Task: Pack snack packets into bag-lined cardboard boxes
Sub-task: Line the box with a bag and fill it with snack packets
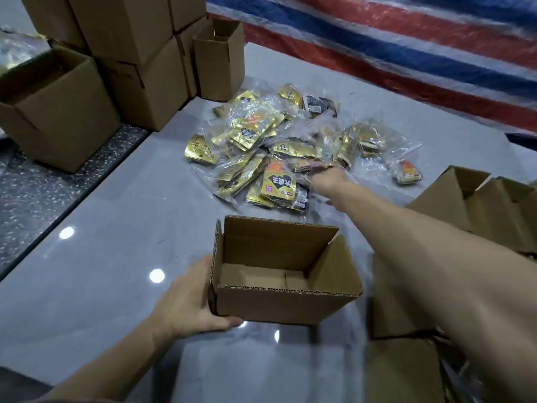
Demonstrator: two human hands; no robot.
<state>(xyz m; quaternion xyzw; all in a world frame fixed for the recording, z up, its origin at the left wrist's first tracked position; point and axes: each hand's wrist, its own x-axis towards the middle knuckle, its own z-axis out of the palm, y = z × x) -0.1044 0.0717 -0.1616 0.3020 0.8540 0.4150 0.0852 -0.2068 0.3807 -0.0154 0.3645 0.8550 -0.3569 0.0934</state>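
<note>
At near centre of the glossy grey surface (101, 286) (worktop or floor, cannot tell), a small open cardboard box (287, 303) is sitting upright with its flaps up; its bare bottom flaps are showing inside.

Hands:
- The left hand (191, 303) is holding the box by its left wall, with the palm pressing against the side and the thumb lying along the lower front edge.
- The right hand (328, 178) is reaching forward with the arm stretched over the box's right side and is touching the near edge of the packet pile. It is motion-blurred and partly behind clear film, so I cannot tell whether it is gripping anything.

Task items:
- The snack packets (276, 146) are lying in a loose heap beyond the box, well apart from it. Most are gold foil bundled in clear plastic bags.
- One gold packet with black characters (279, 183) is lying face up just left of the right hand.
- A dark packet (319, 106) is lying at the far edge of the heap.

Surroundings:
- Closed boxes (125, 39) are standing stacked at far left, with a larger open box (55, 112) in front of them.
- More cardboard boxes (479, 205) are crowding the right side.
- A red, white and blue striped tarp (406, 39) is lying across the far right.
</note>
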